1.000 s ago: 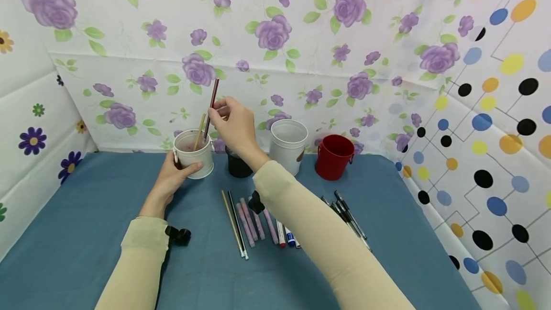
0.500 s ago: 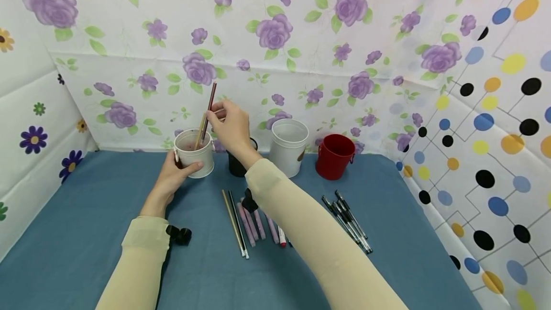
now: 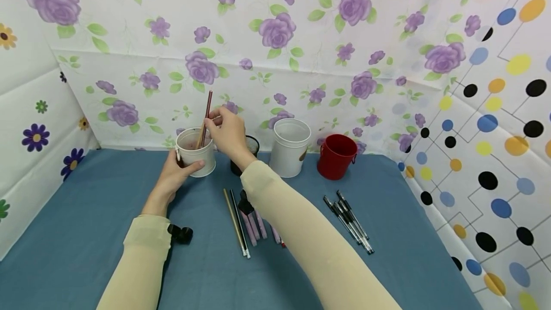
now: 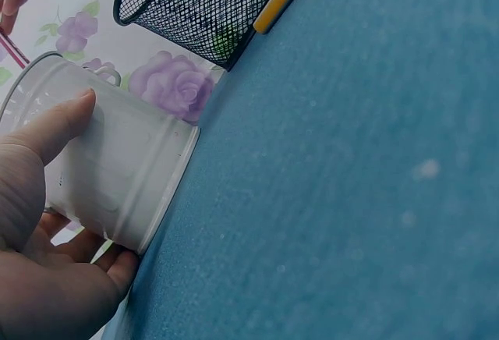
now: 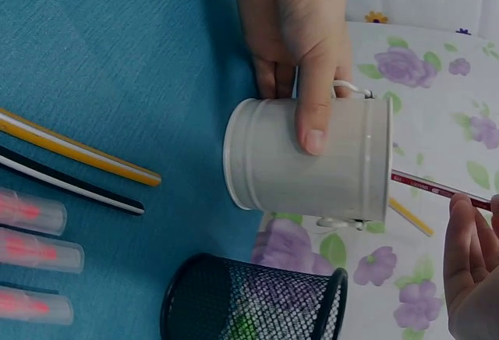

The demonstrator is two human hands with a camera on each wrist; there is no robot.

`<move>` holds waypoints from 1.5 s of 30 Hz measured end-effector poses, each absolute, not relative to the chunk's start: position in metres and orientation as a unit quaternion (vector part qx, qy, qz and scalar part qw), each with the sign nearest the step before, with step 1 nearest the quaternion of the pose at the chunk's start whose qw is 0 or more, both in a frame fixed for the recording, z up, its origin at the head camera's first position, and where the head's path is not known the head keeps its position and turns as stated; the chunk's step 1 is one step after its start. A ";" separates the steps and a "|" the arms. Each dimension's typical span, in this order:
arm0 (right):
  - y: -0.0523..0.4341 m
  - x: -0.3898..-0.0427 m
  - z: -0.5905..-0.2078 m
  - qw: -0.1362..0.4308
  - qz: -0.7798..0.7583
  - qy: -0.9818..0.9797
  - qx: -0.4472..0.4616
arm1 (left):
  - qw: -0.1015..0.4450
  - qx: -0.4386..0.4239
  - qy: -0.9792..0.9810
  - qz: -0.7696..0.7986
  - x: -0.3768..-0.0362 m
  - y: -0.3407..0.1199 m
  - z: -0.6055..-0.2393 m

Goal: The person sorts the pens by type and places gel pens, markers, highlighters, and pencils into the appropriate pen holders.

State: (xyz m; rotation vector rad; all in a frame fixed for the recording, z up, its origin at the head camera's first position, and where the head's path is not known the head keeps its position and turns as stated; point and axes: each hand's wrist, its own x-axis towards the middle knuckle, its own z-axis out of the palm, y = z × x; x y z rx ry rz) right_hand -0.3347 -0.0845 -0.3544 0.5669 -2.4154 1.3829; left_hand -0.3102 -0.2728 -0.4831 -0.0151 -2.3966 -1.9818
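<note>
Head view: left hand point(image 3: 172, 181) grips white bucket point(image 3: 195, 153); right hand point(image 3: 228, 133), just right of it, pinches a red pencil point(image 3: 206, 116) standing inside.

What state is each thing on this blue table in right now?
Left hand: holds the small white bucket, upright.
Right hand: pinches a red pencil, lower end inside that bucket.
Yellow pencil: leaning in the same bucket.
Black mesh cup: upright.
Taller white bucket: upright.
Red bucket: upright.
Black pens: lying flat.
</note>
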 end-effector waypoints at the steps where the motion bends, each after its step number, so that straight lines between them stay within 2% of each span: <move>1: -0.085 -0.335 -0.356 0.147 0.483 -0.841 0.197 | 0.016 -0.005 -0.771 -0.637 -0.309 -0.272 -0.482; 16: -0.086 -0.337 -0.364 0.091 0.490 -0.848 0.181 | 0.018 -0.005 -0.775 -0.632 -0.307 -0.271 -0.480; 26: -0.079 -0.337 -0.370 0.077 0.488 -0.851 0.181 | 0.018 -0.009 -0.774 -0.633 -0.307 -0.272 -0.482; 33: -0.062 -0.337 -0.366 0.106 0.397 -0.892 0.191 | 0.014 -0.005 -0.767 -0.641 -0.306 -0.269 -0.477; 40: -0.044 -0.324 -0.357 0.079 0.293 -0.913 0.272 | 0.003 -0.005 -0.763 -0.646 -0.295 -0.264 -0.458; 45: -0.035 -0.308 -0.354 0.047 0.226 -0.926 0.299 | 0.011 -0.006 -0.765 -0.644 -0.302 -0.268 -0.471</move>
